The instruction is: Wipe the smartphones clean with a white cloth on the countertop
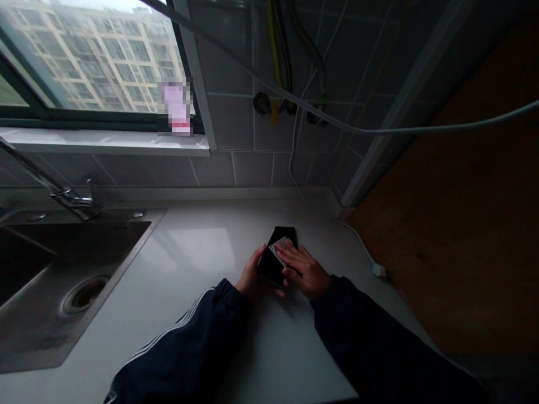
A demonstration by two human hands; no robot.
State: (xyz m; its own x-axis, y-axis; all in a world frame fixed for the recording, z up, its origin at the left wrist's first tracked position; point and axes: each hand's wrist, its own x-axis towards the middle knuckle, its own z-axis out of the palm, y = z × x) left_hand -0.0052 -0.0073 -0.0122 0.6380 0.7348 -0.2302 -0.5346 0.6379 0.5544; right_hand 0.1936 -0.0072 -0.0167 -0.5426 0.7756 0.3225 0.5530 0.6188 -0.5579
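Observation:
A dark, flat smartphone [269, 266] is tilted over the white counter, its top end pointing away from me. My left hand [253, 278] grips it along the left side and lower end, with the thumb along its edge and some fingers hidden beneath. On the black face of the phone lies a small light-grey cloth or wipe [278, 247]. My right hand [306, 270] presses this cloth against the phone with its fingertips, the fingers close together and nearly straight. Part of the cloth is covered by those fingers.
A steel sink [80, 336] with a faucet [80, 205] is at the left. The white counter [185, 314] runs beneath my hands. A white cable [356, 233] ends in a plug [379, 270] at the right, beside a brown wooden panel [455, 235]. Another cable [391, 131] crosses overhead.

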